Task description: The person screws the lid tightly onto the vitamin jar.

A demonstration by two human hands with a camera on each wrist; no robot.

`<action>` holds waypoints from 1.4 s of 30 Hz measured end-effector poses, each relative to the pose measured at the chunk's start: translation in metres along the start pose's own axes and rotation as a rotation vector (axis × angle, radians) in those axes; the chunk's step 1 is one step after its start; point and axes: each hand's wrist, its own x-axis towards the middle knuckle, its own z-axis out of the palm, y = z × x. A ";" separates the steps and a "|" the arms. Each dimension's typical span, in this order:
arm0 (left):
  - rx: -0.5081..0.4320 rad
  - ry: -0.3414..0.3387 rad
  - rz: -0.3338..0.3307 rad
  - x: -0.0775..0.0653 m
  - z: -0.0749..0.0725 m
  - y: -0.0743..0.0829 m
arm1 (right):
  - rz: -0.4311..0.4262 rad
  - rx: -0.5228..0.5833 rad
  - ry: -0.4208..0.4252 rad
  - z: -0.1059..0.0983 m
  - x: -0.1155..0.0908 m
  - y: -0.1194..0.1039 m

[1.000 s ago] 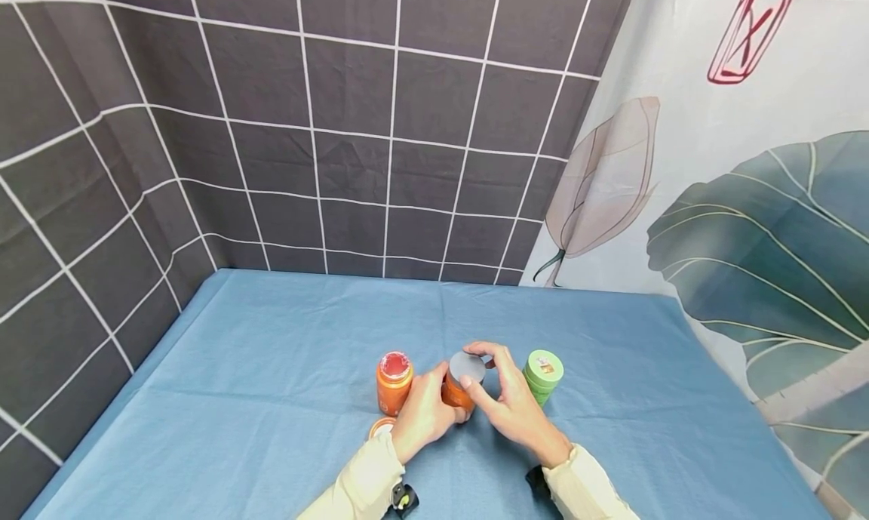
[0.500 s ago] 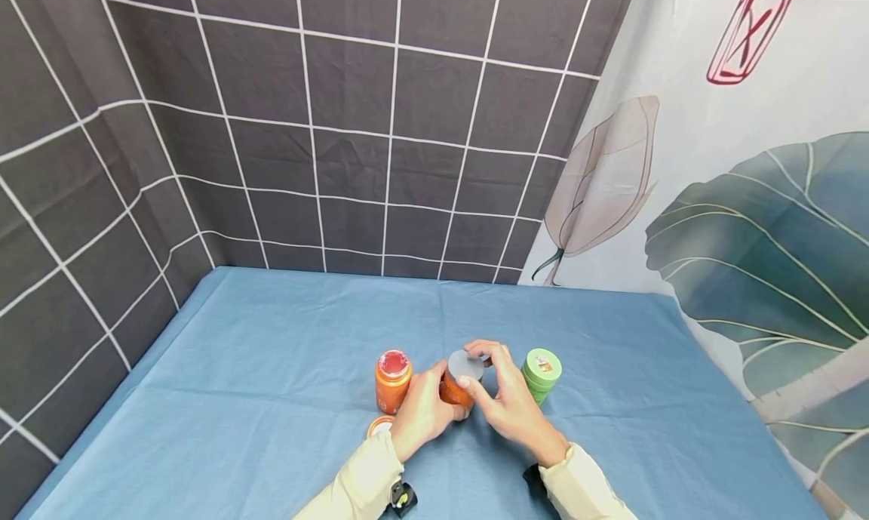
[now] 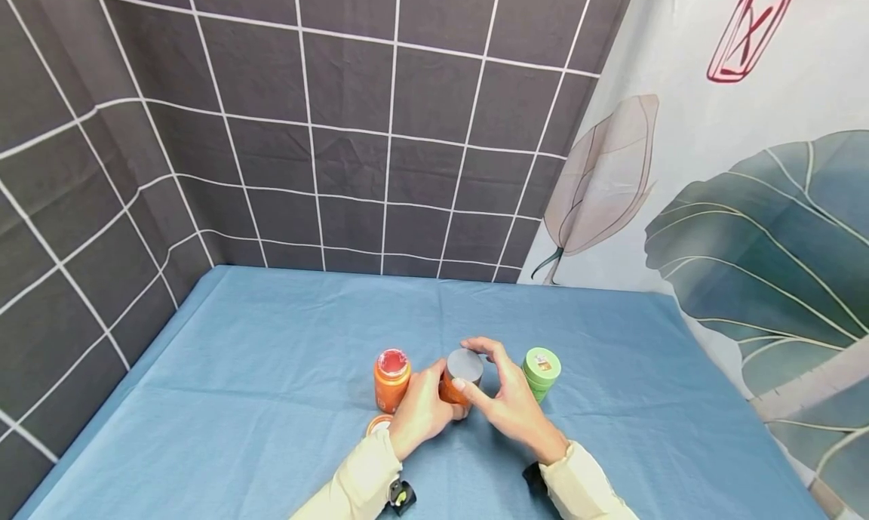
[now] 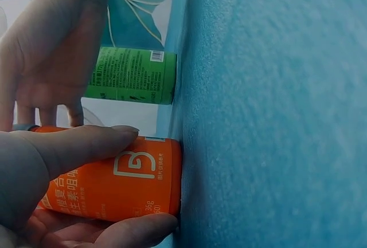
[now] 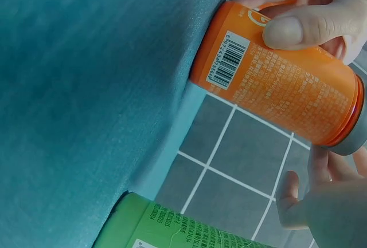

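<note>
Two hands on the orange bottle, low centre of the head view

The left hand (image 3: 419, 414) wraps the body of the orange bottle (image 3: 453, 388), standing on the blue table (image 3: 271, 369); the right hand (image 3: 511, 405) curls its fingers round the grey cap (image 3: 465, 366). Against a second ago that grip has shifted slightly round the cap while the bottle stayed put, which suggests a twist under way. An open orange jar (image 3: 391, 380) stands left, a green jar (image 3: 541, 374) right.
</note>
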 end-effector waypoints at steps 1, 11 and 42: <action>-0.001 0.001 0.000 0.000 0.000 0.000 | 0.001 -0.002 0.001 0.000 0.000 0.000; -0.013 0.043 0.002 -0.001 0.001 0.002 | -0.031 -0.034 0.042 0.001 0.001 -0.001; -0.018 0.055 -0.058 -0.003 0.004 0.006 | 0.104 0.104 -0.067 -0.014 0.012 -0.037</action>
